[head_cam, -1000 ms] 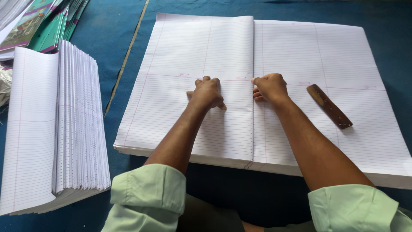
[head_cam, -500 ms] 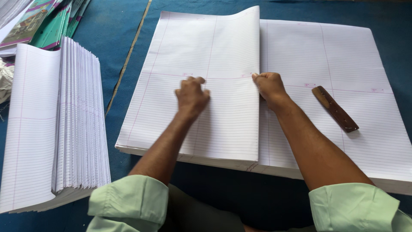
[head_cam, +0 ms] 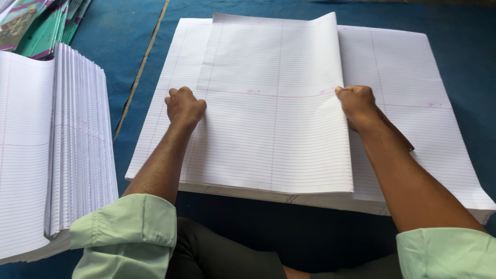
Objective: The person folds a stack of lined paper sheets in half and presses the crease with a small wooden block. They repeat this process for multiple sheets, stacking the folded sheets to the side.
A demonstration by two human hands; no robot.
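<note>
**Desk:** What's in the person's hands?

**Photographer:** A large white ruled sheet of paper with pink margin lines (head_cam: 274,113), lying on top of a thick stack of the same ruled sheets (head_cam: 413,72). The right hand (head_cam: 357,105) has its grip clamped on the sheet's right edge, fingers curled together over the paper. The left hand (head_cam: 185,107) is a loose fist, knuckles resting at the sheet's left edge; whether it pinches the paper I cannot tell.

**Desk:** And where does the sheet sit on the stack?

**Photographer:** Over the stack's left and middle part. Its far right corner is curled up a little, and the stack's right portion shows bare beyond it.

**Desk:** Anything near the right hand?

**Photographer:** A dark brown wooden strip (head_cam: 398,135), mostly hidden under the right wrist, lying on the stack.

**Desk:** The surroundings?

**Photographer:** The stack lies on a blue cloth-covered surface (head_cam: 134,46). To the left stands a fanned pile of folded ruled sheets (head_cam: 77,139), well apart from the left hand. Green and pink printed covers (head_cam: 36,26) sit at the far left corner. Both forearms come out of rolled pale green sleeves (head_cam: 124,232).
</note>
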